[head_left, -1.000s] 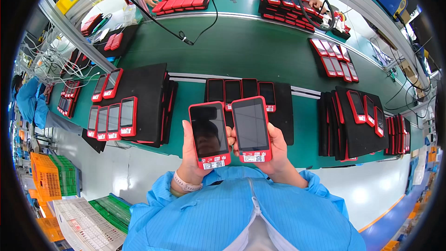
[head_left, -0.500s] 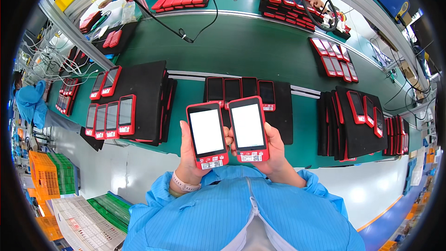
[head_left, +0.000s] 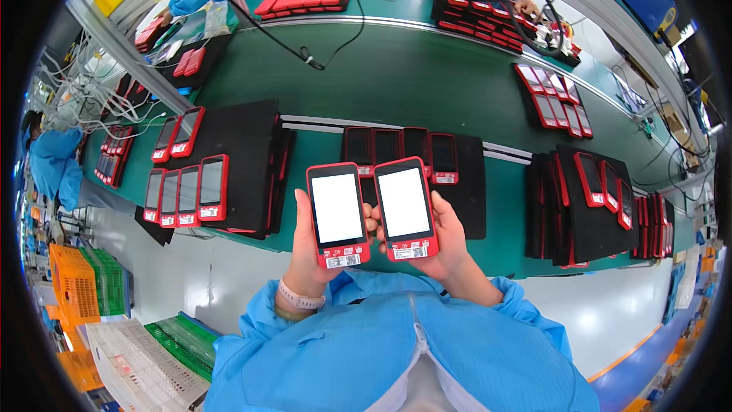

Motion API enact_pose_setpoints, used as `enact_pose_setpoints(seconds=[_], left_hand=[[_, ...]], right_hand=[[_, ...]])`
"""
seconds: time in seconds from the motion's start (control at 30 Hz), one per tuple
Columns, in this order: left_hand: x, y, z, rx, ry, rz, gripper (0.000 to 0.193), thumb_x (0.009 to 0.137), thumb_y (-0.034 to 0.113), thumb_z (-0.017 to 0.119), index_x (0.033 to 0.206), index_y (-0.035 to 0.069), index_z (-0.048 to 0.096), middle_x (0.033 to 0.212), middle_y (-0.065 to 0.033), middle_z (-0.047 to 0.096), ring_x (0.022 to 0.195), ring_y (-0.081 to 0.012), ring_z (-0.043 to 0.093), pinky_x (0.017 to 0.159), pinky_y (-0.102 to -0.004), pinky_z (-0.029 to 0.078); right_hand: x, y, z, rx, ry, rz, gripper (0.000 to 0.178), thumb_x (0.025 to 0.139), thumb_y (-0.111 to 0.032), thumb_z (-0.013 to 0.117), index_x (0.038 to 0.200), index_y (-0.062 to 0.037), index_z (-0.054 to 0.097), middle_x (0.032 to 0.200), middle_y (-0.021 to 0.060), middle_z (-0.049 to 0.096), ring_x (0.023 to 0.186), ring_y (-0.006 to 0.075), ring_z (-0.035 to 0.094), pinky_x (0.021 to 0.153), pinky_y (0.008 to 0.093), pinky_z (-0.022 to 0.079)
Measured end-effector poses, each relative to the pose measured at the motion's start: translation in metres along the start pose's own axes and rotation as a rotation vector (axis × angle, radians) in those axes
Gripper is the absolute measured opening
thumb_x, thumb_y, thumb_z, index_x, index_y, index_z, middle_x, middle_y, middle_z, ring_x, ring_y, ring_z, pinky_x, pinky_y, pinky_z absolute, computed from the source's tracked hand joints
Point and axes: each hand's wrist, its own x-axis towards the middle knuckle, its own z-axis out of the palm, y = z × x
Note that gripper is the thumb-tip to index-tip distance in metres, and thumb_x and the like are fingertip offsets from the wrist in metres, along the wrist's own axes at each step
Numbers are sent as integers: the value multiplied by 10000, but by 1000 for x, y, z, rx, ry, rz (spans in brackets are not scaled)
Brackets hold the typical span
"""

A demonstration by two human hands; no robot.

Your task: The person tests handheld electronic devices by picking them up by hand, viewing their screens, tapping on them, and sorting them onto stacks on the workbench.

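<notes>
Green bench (head_left: 427, 84) lying below; left hand (head_left: 309, 255) gripping left red handset (head_left: 338, 215); right hand (head_left: 446, 240) clasping right red handset (head_left: 406, 208); both screens glowing white.

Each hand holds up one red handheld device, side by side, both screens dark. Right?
Not quite. In the head view the left hand and right hand each hold a red device, the left device and the right device, side by side, but both screens are lit white.

two white lit screens (head_left: 337, 207), white labels (head_left: 343, 261)
</notes>
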Motion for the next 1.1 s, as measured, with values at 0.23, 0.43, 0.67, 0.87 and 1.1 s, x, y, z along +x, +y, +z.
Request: enact_pose_setpoints(seconds=[0.23,0.43,0.67,0.87,1.1], left_hand=[[-17,84,-30,225,242,153,611,890,536,267,1192,37,451,1010,-147,571,844,-268,616,678,-337,530],[11,214,-86,613,546,379,422,926,355,363,1080,-14,498,890,-156,613,720,-263,635,594,-360,546],[69,293,-171,1622,785,562,368,887,307,454,883,-30,602,782,-140,616,744,-228,592,656,-332,443],[61,277,-161,2466,812,473,304,824,264,527,1030,46,575,890,-153,578,841,-336,556,709,-422,468],[11,231,-60,2154,388,834,338,840,167,539,1128,-6,505,1062,-160,536,993,-290,520,819,-353,426]], right_hand=[[52,18,19,-195,114,106,494,936,-394,257,1235,-24,390,1117,150,533,939,220,575,797,351,486],[133,65,24,-600,256,164,364,920,-277,393,1158,-3,426,1047,101,548,952,166,546,831,314,437],[205,130,20,-1275,111,-210,517,860,-153,456,1306,0,245,1030,219,556,971,311,552,856,363,419],[190,116,59,-2063,131,193,713,847,-410,448,1328,48,188,917,205,598,850,351,581,745,416,456],[162,59,16,-1713,235,-25,616,791,-387,543,1262,-22,386,806,139,626,784,283,608,703,362,472]])
